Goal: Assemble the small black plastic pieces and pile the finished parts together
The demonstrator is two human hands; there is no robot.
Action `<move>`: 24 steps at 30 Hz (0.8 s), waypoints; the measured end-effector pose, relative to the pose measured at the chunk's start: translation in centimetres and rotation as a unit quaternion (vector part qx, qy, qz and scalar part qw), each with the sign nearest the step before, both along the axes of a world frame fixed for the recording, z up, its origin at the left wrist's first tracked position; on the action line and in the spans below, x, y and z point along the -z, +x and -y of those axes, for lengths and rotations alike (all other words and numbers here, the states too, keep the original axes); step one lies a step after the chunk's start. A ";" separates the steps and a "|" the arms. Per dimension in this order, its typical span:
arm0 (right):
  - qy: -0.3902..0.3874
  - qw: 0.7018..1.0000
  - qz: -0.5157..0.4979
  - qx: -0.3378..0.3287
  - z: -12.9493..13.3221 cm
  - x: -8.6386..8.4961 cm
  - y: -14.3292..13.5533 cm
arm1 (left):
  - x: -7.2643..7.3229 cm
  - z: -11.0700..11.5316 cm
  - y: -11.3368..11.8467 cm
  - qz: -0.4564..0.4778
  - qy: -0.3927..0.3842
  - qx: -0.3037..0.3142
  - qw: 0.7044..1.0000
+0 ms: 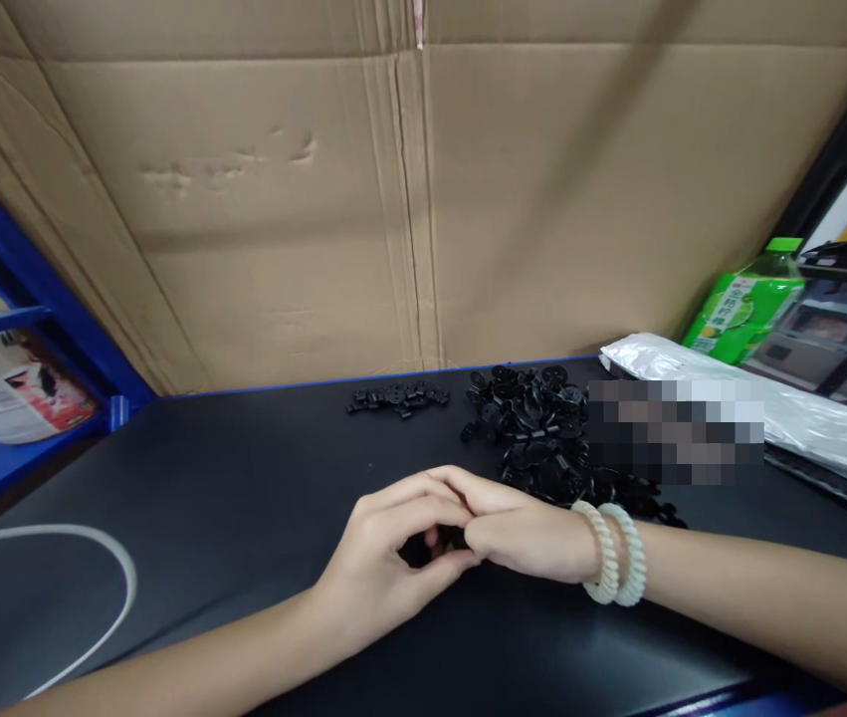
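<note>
My left hand (393, 543) and my right hand (528, 528) meet over the front middle of the black table (244, 478). The fingers of both are curled and pressed together at the tips. Between them shows a dark gap; whatever they hold there is hidden. Two pale coiled bands (609, 553) circle my right wrist. Just beyond my right hand lies a heap of small black plastic parts (534, 408), some round and disc-like. Farther back, left of that heap, is a smaller group of little black pieces (397, 396).
Cardboard (281, 199) stands upright along the table's back edge. A silvery plastic package (803, 408) lies at the right, with a green bottle (747, 299) behind it. A white cable (124, 568) loops over the left side, near a blue metal frame (72, 289).
</note>
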State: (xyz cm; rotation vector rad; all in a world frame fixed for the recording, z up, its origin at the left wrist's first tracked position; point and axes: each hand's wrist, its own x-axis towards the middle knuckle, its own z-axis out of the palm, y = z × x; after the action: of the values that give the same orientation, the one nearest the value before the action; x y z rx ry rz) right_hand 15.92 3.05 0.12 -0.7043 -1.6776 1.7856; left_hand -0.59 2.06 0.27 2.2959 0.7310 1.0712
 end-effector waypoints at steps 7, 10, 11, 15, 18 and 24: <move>-0.014 1.000 -0.017 0.005 0.0 0.3 0.0 | -0.2 -0.5 0.3 0.014 -0.052 0.017 0.998; -0.028 0.999 -0.011 0.017 0.2 0.0 -0.1 | -0.4 -0.6 0.3 0.012 -0.062 0.024 0.998; -0.033 0.999 -0.005 0.022 0.3 -0.2 -0.1 | -0.4 -0.6 0.3 0.011 -0.065 0.026 0.997; -0.021 0.999 -0.001 0.028 0.4 -0.4 -0.1 | -0.5 -0.7 0.2 0.009 -0.074 0.035 0.997; 0.009 1.000 -0.012 0.025 0.4 -0.1 -0.1 | -0.4 -0.8 0.1 0.011 -0.067 0.046 0.997; 0.015 0.999 -0.033 0.019 0.5 0.6 -0.1 | -0.1 -1.2 -0.5 0.090 -0.182 0.085 0.976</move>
State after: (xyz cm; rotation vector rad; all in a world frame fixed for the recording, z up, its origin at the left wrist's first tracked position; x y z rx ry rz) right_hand 15.82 2.58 -0.49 -0.6534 -1.6326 1.7352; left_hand -1.11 3.28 0.41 1.8866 0.5910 0.9617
